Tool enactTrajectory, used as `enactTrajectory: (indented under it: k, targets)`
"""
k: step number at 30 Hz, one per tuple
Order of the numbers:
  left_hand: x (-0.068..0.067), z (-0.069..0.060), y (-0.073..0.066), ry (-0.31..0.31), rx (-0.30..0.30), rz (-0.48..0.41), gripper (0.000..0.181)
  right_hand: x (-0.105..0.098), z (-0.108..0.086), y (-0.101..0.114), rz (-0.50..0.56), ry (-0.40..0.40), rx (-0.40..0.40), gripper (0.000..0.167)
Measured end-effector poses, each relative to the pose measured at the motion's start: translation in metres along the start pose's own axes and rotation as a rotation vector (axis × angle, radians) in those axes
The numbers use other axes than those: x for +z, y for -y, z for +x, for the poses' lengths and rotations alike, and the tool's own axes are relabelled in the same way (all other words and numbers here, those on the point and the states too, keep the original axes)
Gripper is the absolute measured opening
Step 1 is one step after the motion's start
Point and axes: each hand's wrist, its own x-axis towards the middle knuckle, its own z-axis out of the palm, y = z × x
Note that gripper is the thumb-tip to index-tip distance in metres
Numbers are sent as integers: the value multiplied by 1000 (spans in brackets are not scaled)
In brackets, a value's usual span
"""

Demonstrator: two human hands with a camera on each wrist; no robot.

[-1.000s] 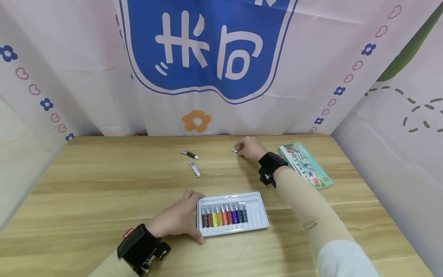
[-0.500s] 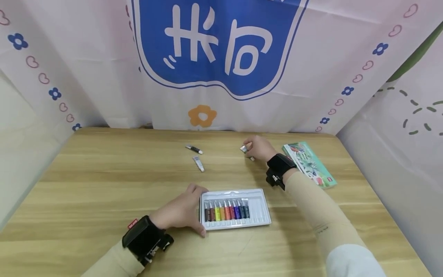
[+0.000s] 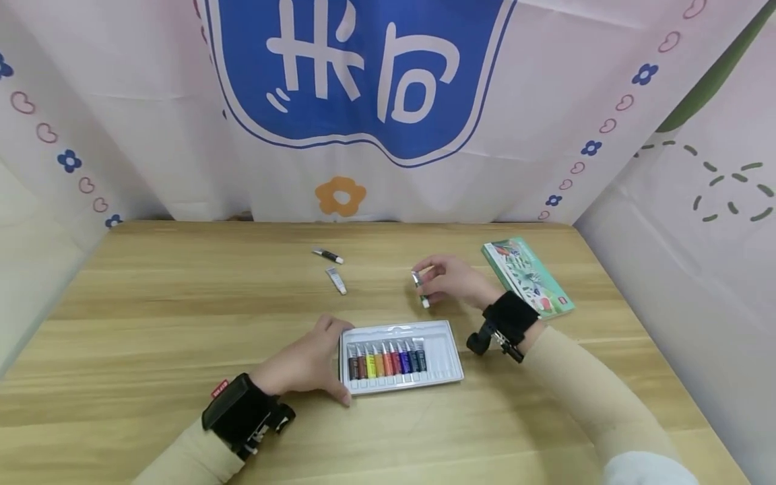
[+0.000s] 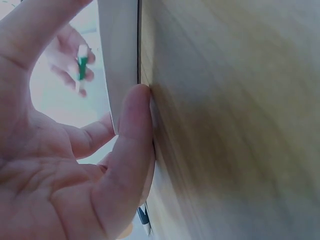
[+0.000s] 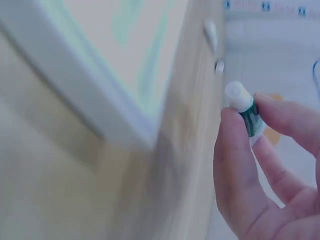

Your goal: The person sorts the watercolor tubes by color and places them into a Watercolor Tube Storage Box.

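My right hand (image 3: 456, 279) pinches a small green paint tube (image 3: 421, 289) between thumb and fingers, above the table. In the right wrist view the tube's white cap (image 5: 238, 96) points toward the camera. With thumb and fingers spread across its left end, my left hand (image 3: 306, 365) grips a white plastic tray (image 3: 446, 349). Several coloured paint tubes (image 3: 388, 360) lie side by side in the tray's slots, and the slots at its right end hold none. Beyond the tray, a black paint tube (image 3: 328, 255) and a white paint tube (image 3: 336, 281) lie on the table.
A green illustrated box (image 3: 529, 277) lies at the back right, beyond my right wrist. The wooden table (image 3: 182, 303) ends at a printed cloth (image 3: 412, 188) hanging behind it. Black cameras sit on both wrists.
My right hand has lifted the green tube off the table and brought it nearer the tray, turning it so the cap points downward. My left hand stays on the tray.
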Motion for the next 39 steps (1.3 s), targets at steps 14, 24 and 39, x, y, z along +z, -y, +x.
enactTrajectory:
  k: [14,24,39]
  targets:
    - [-3,0,1,-9,-6,11,117,31,-42,-11,-119,51,-75,10]
    - [-4,2,0,7,-14,13,116,58,-51,1,-570,24,-211,24]
    - [-3,2,-2,27,-27,43,117,57,-57,0,-503,60,-114,30]
